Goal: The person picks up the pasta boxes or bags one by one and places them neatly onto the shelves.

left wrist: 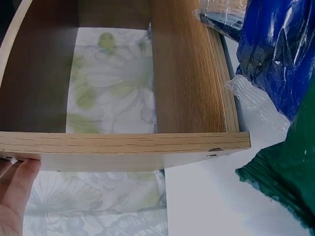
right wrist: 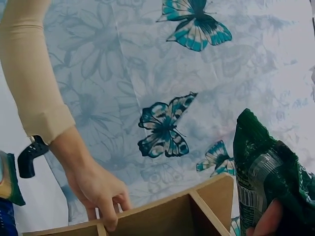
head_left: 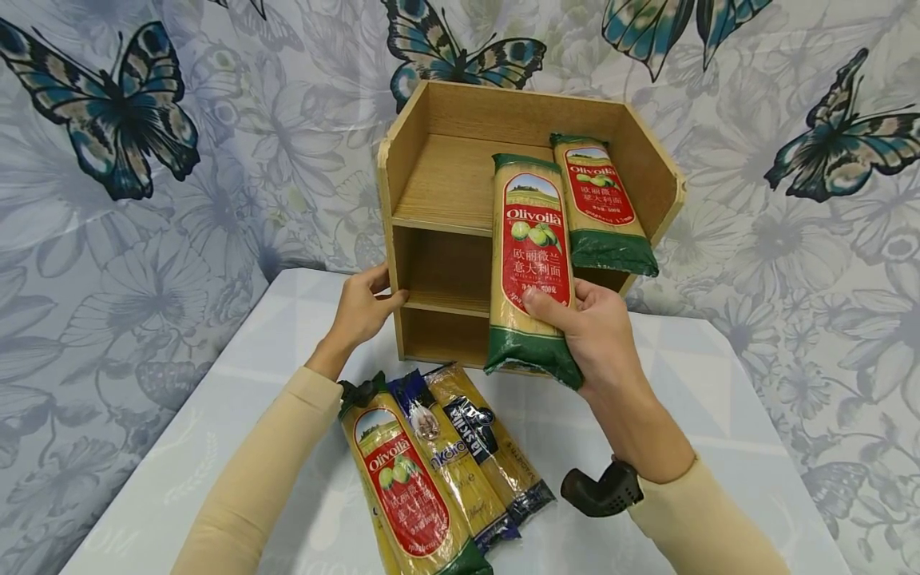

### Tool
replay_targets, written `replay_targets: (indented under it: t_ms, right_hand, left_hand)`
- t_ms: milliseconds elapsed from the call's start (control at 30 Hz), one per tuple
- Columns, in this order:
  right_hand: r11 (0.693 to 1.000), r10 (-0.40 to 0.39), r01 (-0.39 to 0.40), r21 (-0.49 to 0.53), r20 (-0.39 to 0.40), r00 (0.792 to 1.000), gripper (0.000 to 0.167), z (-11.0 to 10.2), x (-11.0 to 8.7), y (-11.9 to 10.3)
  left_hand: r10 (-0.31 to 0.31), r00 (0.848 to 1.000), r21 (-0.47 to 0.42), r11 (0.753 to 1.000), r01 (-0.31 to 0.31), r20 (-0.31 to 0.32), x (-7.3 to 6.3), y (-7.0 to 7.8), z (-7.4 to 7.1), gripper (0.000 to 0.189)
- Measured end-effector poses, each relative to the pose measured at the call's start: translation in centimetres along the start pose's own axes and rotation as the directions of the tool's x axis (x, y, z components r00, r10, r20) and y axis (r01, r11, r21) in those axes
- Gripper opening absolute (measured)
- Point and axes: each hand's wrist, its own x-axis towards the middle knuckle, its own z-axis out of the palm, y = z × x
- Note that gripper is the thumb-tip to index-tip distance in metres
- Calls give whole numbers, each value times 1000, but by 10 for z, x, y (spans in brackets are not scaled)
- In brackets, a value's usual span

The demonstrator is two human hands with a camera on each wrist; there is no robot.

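Note:
My right hand (head_left: 600, 331) grips the lower part of an Olivoila spaghetti pack (head_left: 533, 247), thumb on its front. The pack is tilted upright before the wooden shelf (head_left: 453, 184), and its green end (right wrist: 266, 167) shows in the right wrist view. A second Olivoila pack (head_left: 600, 192) lies on the shelf's top board at the right, partly overlapped by the held one. With its fingers at the outer side and thumb at the front edge, my left hand (head_left: 366, 307) holds the shelf's left side; the right wrist view shows the same left hand (right wrist: 98, 189) at the wooden edge.
In front of the shelf, several pasta packs lie together on the white table (head_left: 287, 359): an Olivoila pack (head_left: 406, 487), a blue-and-yellow pack (head_left: 460, 471) and a dark-labelled pack (head_left: 496, 439). Behind the shelf hangs a butterfly-patterned cloth (head_left: 302, 120). Both wrists carry black devices (head_left: 604, 487).

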Motion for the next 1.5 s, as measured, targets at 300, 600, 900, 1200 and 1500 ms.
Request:
replay_targets:
  t_ms: [300,600,900,1200,1500]
  right_hand:
    - [999,33,-35,38,43,999,56,-6,5,-5]
    - [992,-93,74,104,188,978,76,-9,-28,-10]
    - [962,-222,233,-146,83,971,85,-3,-43,1]
    - [881,-358,318,-350,-54,932,71,-1,-25,0]
    - [624,-585,416,-662,-43,810,58,-1,8,1]
  left_hand:
    - [9,1000,10,1000,-9,-9,1,-2,1,57]
    - [15,1000,-1,1000,-15,-10,1,1,-1,56]
    - [15,1000,12,1000,-15,-11,0,1,0,56]
    - [9,1000,11,1000,-9,-4,2,3,0,57]
    - [20,1000,-4,1000,-20,-4,1,0,0,57]
